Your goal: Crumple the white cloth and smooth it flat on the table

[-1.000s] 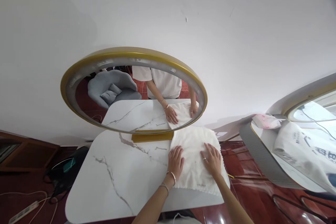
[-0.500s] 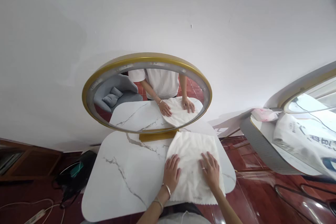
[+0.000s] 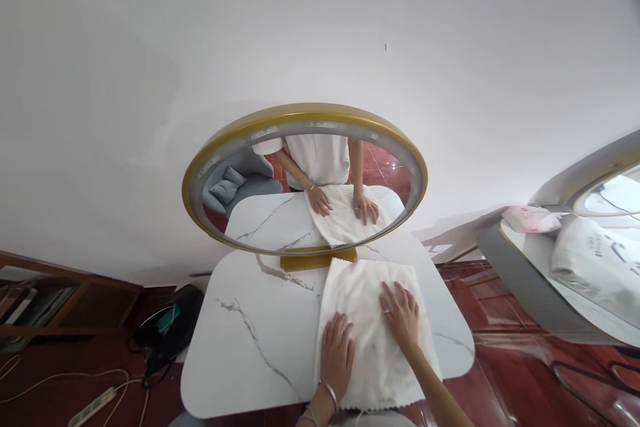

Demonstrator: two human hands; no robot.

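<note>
A white cloth (image 3: 370, 347) with a scalloped edge lies spread on the marble-patterned table (image 3: 250, 353), its near end reaching the table's front edge. My left hand (image 3: 337, 353) rests flat on the cloth's left side, fingers stretched out and a bangle on the wrist. Farther up on the right part of the cloth lies my right hand (image 3: 401, 313), fingers spread, with a ring on one finger. Small wrinkles run through the fabric between the hands. Both hands and the cloth also show in the gold-rimmed oval mirror (image 3: 305, 213) behind.
The mirror's gold base (image 3: 305, 261) stands at the table's back, near the wall. To the right, a second table (image 3: 520, 280) bears a white printed bag (image 3: 595, 260) and a pink-white packet (image 3: 533, 219). A black bag (image 3: 175, 333) and a power strip (image 3: 93, 407) are on the floor at left.
My view has turned slightly left. On the cloth, my left hand has slid toward me, while my right hand has moved a little farther away. The cloth's far edge now lies flatter.
</note>
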